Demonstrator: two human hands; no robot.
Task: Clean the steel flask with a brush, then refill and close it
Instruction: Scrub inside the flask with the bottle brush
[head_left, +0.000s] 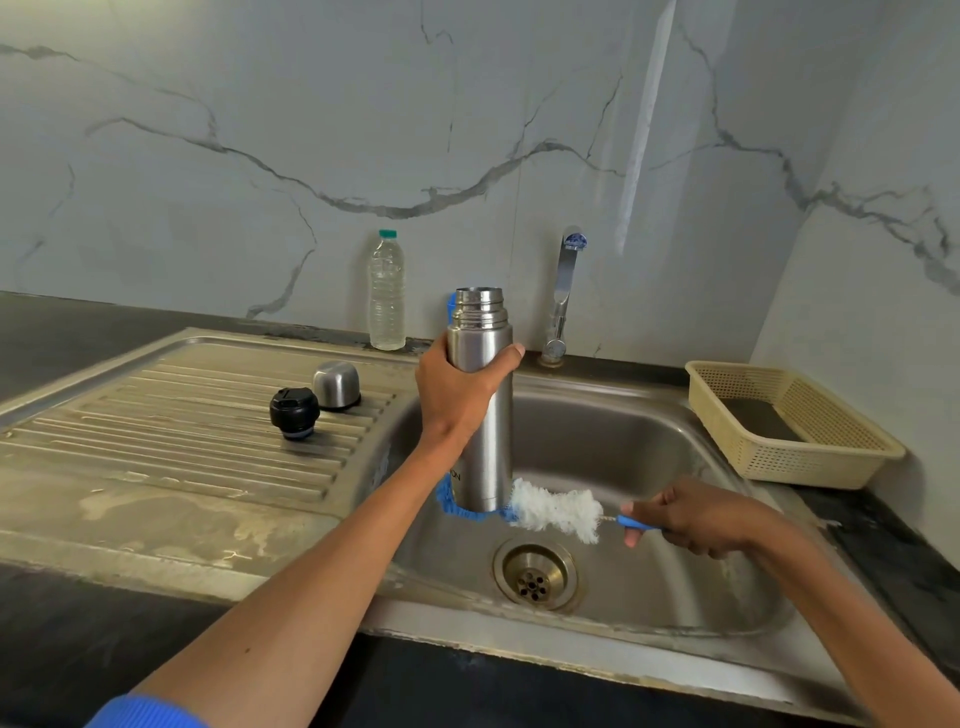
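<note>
My left hand (460, 387) grips the tall steel flask (485, 415) near its top and holds it upright over the sink basin (623, 457), mouth open. My right hand (696, 517) holds the blue handle of a bottle brush (553, 512). Its white and blue bristles lie against the flask's bottom edge, on the outside. The black inner stopper (294, 413) and the steel cup lid (336, 384) stand on the ribbed drainboard (156, 415) to the left.
A clear plastic water bottle (386, 293) with a green cap stands against the marble wall behind the sink. The tap (563, 296) is at the back right, with no water running. A beige plastic basket (789, 423) sits on the dark counter at the right. The drain (535, 574) is below the brush.
</note>
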